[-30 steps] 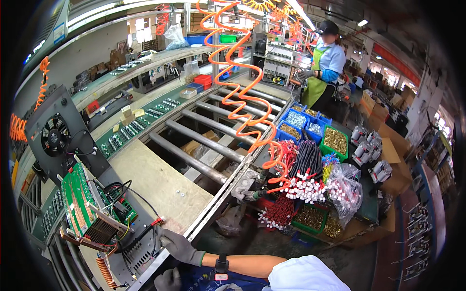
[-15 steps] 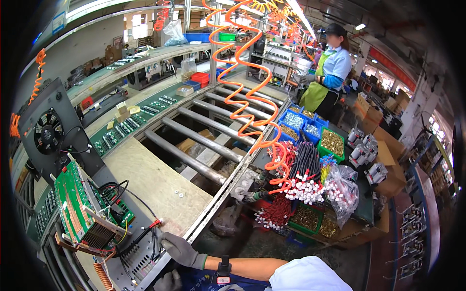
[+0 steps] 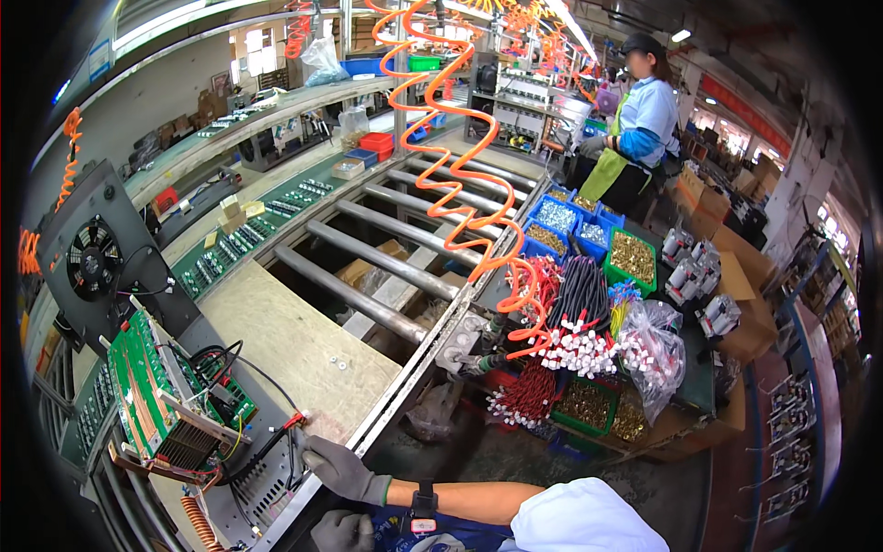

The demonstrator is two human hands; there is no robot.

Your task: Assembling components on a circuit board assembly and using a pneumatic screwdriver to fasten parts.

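The right hand (image 3: pixel 345 473), fingers bent, is at the near edge of the chassis (image 3: pixel 260 419), though I cannot tell whether it grips, and the left hand (image 3: pixel 342 532), curled just below, may or may not hold something. The chassis, with its green board (image 3: pixel 147 396), sits at the desk's left; beside it the pale desk (image 3: pixel 294 340) lies bare but for two washers (image 3: pixel 339 363), up to open rollers (image 3: pixel 363 308). A hose (image 3: pixel 501 184) dangles over these, with bins (image 3: pixel 635 260) and a co-worker (image 3: pixel 644 115) beyond the right rail.

a grey wall (image 3: pixel 175 97) with bright windows (image 3: pixel 260 52), lit ceiling lamp (image 3: pixel 681 36), dark floor (image 3: pixel 635 483).
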